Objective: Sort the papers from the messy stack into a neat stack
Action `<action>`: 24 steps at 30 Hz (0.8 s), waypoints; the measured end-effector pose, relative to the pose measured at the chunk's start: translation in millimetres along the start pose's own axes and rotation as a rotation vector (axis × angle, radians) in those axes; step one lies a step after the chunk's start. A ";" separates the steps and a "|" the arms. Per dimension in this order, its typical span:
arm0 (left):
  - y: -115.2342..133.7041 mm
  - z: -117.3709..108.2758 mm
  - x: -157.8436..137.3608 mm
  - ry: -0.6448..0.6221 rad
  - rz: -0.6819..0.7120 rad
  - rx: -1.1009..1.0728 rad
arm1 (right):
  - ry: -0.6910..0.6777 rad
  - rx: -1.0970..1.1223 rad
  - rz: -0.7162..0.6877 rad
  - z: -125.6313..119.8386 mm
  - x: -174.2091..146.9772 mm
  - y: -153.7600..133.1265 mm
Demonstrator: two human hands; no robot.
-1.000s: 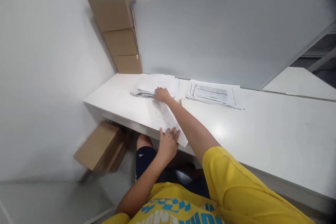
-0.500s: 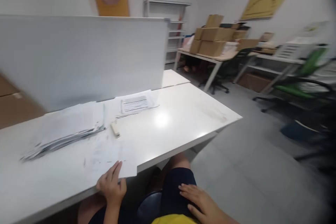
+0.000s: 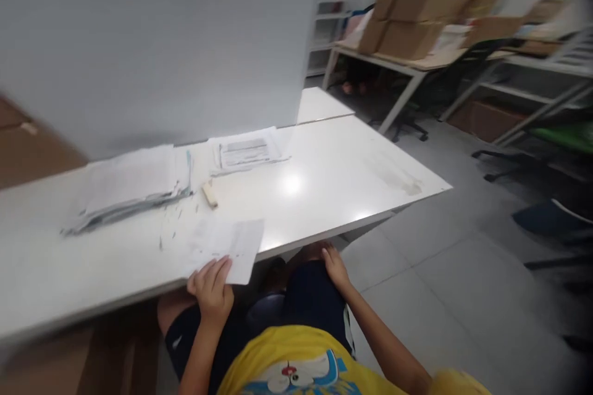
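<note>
My left hand (image 3: 214,286) is at the front edge of the white desk (image 3: 319,154), closed on the near edge of a sheet of paper (image 3: 231,237). Its fingers lie on top of the sheet, and a corner of the paper juts past the desk edge. My right hand (image 3: 336,268) rests open by my right knee, below the desk, with nothing in it. A small off-white block (image 3: 210,195) lies beyond the sheet. Small dark bits are scattered to its left, too blurred to name.
A thick paper stack (image 3: 132,179) and a smaller stack (image 3: 250,151) lie along a grey-white partition (image 3: 157,43). A cardboard box (image 3: 32,148) stands at the left. Across the floor, more boxes (image 3: 412,18) sit on another table, with chairs (image 3: 556,216) at the right.
My view has tilted down. The sheet has turned a little under my left hand. My right hand has moved from my thigh forward to the knee.
</note>
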State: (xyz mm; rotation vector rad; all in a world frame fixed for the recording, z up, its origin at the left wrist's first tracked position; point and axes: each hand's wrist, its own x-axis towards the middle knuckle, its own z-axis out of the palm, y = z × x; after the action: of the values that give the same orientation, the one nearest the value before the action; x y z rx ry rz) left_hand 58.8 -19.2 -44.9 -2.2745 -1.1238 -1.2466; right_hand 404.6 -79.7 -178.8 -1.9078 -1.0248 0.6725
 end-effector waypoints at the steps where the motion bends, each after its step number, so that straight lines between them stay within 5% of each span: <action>1: 12.6 -6.3 -2.4 -0.032 -0.016 -0.005 | -0.067 0.029 -0.047 0.8 -8.7 -12.6; 6: 73.0 -16.3 -18.5 -0.167 -0.076 0.004 | -0.651 0.556 -0.062 10.4 -85.2 -107.6; 11: 83.0 -4.1 -29.5 -0.219 0.061 -0.056 | -0.509 0.524 -0.061 14.8 -82.6 -181.5; 17: 43.4 -2.5 -16.7 -0.234 0.259 -0.087 | -0.374 0.442 -0.236 8.0 -53.2 -192.8; 19: 28.5 -6.5 -8.1 -0.118 0.153 -0.036 | -0.241 0.469 -0.281 5.1 -54.2 -197.7; 22: 5.1 -8.7 14.0 0.071 -0.334 -0.080 | -0.102 0.537 -0.419 -1.3 -51.0 -210.4; 24: -11.7 -4.0 33.6 -0.007 -0.636 -0.319 | -0.102 0.611 -0.518 -4.1 -41.7 -218.4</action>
State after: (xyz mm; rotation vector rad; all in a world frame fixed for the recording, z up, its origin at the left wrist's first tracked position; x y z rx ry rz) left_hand 58.1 2.4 -16.3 -2.2011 -1.8586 -1.7489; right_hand 299.4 -50.0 14.8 -1.0362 -1.1519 0.6779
